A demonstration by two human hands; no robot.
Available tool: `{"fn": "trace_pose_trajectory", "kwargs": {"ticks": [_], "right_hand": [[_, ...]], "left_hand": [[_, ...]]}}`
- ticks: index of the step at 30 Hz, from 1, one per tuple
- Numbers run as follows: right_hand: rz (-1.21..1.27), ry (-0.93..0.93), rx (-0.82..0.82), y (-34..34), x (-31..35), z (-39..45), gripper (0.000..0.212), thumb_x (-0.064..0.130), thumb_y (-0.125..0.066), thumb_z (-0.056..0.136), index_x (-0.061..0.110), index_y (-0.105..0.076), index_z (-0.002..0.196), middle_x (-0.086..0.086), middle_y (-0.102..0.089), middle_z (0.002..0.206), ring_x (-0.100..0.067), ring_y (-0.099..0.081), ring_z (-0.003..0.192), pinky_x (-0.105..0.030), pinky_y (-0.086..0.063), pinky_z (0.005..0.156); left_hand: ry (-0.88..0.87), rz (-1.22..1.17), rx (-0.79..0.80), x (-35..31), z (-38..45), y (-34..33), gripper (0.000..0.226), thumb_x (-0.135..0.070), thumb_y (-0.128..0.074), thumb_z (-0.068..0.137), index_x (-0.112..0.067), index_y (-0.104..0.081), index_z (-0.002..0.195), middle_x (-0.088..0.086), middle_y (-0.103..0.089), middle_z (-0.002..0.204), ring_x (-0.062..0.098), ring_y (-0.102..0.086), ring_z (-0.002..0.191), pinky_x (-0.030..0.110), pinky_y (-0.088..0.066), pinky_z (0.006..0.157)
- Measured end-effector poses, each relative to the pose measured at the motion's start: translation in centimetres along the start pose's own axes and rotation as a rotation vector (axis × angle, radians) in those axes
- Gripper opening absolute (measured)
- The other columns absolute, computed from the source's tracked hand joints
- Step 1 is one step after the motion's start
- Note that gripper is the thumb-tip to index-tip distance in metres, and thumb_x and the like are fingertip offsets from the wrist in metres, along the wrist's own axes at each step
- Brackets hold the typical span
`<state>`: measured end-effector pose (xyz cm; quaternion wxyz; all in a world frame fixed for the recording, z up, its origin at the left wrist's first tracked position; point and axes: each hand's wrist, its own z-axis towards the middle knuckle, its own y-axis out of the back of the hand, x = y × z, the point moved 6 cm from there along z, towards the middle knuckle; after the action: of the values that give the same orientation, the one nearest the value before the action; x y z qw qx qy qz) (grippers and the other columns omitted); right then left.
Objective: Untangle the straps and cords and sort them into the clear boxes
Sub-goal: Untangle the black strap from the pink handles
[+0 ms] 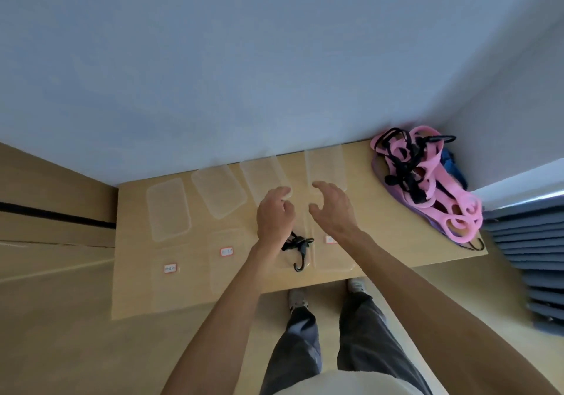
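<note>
A tangled pile of pink straps (433,187) with black cords (403,162) wound through it lies at the table's right end, over a purple strap (396,199). One black cord with a hook (300,249) lies in a clear box (287,265) near the front edge. My left hand (274,214) hovers just above and behind that cord, fingers loosely curled, holding nothing. My right hand (331,208) hangs beside it, fingers spread and relaxed, also empty. Other clear boxes carry red-edged labels (170,268), (226,252), (331,239).
Several clear lids (167,208) lie in a row along the back of the wooden table (381,242), against a blue-grey wall. A blue item (454,165) sits behind the pile. Stacked dark mats (531,260) stand to the right. My legs and shoes are below the front edge.
</note>
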<state>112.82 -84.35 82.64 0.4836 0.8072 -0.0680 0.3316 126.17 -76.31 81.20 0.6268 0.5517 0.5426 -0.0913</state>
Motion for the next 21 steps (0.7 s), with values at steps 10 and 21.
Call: {"fn": "trace_pose_trajectory", "kwargs": {"ticks": [10,21], "right_hand": [[0.011,-0.15,-0.119,15.3,-9.9,2.7,0.014,0.005,-0.055,0.081,0.014,-0.063,0.088,-0.006,-0.061,0.09,-0.032,-0.058,0.088,-0.033,-0.043,0.064],[-0.16,-0.201,0.03,20.0,-23.1,7.3,0.026,0.026,-0.054,0.101,0.016,-0.059,0.124,-0.01,-0.061,0.114,-0.026,-0.06,0.098,-0.029,-0.042,0.068]], "left_hand": [[-0.155,0.024,0.03,-15.8,4.6,-8.5,0.036,0.0,-0.048,0.09,-0.007,-0.068,0.12,0.007,-0.069,0.118,0.022,-0.064,0.107,0.035,-0.05,0.094],[0.003,0.202,0.368,-19.9,5.8,-25.3,0.037,-0.001,-0.044,0.092,-0.009,-0.069,0.118,0.011,-0.071,0.113,0.03,-0.063,0.106,0.039,-0.051,0.088]]}}
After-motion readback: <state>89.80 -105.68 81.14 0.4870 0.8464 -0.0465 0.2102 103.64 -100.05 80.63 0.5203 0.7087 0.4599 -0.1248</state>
